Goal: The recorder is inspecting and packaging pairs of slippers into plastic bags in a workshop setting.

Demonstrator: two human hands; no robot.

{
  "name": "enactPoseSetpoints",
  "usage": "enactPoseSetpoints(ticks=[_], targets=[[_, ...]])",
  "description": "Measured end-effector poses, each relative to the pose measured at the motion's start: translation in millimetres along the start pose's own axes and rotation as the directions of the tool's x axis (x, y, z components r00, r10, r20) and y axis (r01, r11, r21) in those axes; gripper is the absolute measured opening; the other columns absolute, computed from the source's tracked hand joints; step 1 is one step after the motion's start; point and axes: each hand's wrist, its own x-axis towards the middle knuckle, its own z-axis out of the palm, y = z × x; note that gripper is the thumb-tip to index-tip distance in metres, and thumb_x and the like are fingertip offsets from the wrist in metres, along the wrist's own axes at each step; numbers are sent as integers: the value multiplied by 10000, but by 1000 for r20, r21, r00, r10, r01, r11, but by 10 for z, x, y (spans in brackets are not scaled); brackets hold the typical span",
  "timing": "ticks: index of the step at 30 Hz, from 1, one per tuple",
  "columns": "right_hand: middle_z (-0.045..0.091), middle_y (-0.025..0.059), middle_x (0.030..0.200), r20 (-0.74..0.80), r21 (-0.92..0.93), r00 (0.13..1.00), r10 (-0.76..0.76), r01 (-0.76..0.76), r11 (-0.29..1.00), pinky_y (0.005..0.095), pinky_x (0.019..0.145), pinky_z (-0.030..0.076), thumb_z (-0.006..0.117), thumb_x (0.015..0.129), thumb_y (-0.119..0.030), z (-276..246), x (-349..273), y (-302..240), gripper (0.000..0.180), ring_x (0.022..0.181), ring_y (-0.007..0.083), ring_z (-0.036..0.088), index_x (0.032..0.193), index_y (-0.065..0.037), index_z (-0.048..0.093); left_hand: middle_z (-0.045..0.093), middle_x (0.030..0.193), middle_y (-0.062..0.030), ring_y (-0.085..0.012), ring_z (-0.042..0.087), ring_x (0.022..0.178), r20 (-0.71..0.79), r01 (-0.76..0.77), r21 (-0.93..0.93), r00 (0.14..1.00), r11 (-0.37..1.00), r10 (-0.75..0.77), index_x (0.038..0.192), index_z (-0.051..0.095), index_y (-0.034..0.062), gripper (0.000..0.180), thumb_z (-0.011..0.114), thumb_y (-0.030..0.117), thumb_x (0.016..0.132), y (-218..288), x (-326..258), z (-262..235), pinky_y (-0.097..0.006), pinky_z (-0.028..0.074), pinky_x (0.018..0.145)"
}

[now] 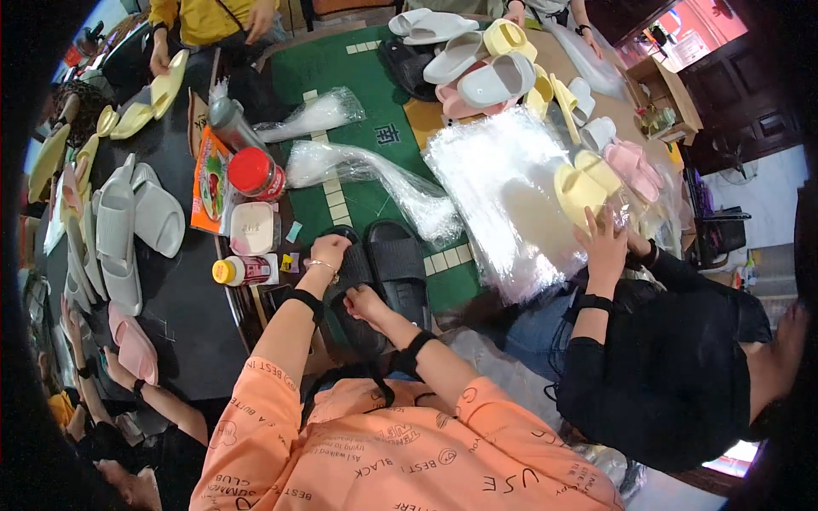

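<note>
A pair of black slippers lies side by side in front of me at the table's near edge. My left hand (331, 252) is closed at the far-left edge of the left black slipper (352, 266). Against that slipper's right side, my right hand (365, 307) has its fingers curled in; whatever they pinch is too small to make out. The right black slipper (399, 271) rests just beyond my right hand, untouched. To the left of my hands stand a white bottle with a yellow cap (245, 270) and a pale square tub (254, 228).
Clear plastic bags (503, 196) are piled right of the slippers, with crumpled wrap (375, 180) beyond. A red-lidded jar (256, 175) stands left. Grey slippers (118, 234) cover the dark left table. A co-worker's hand (603, 247) holds a bagged yellow slipper (588, 183) at right.
</note>
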Motion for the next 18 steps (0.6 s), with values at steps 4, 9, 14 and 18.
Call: enactPoseSetpoints(ticks=[4, 9, 14, 18], targets=[[497, 70, 694, -98, -356, 992, -85, 45, 934, 257, 528, 400, 441, 855, -198, -411, -533, 7, 170, 557, 135, 496, 923, -46, 473, 617, 706, -99, -133, 595, 647, -134, -69, -436, 991, 897, 11, 759, 596, -12, 135, 514, 92, 784, 102, 105, -8, -265, 462, 586], [549, 122, 753, -265, -651, 869, -418, 159, 742, 313, 600, 415, 506, 812, -137, -928, -1436, -11, 124, 677, 248, 537, 874, -52, 571, 596, 662, -70, -123, 552, 587, -42, -32, -450, 999, 892, 15, 790, 599, -10, 127, 513, 83, 784, 308, 172, -23, -262, 455, 571], [515, 75, 666, 155, -980, 621, -768, 193, -42, 316, 543, 404, 553, 761, -87, -944, -1527, -233, 128, 614, 221, 502, 878, -48, 586, 609, 770, -136, -284, 584, 722, 59, -335, -30, 940, 942, 336, 785, 616, 35, 187, 498, 180, 791, 466, 21, 115, -344, 455, 650], [528, 108, 699, 101, -904, 675, -731, 370, 216, 389, 627, 409, 544, 750, -67, -586, -1123, -282, 137, 698, 309, 505, 875, -23, 581, 604, 750, -134, -267, 580, 710, 83, -359, -32, 929, 933, 360, 765, 617, 48, 170, 503, 174, 781, 463, 8, 249, -337, 450, 647]])
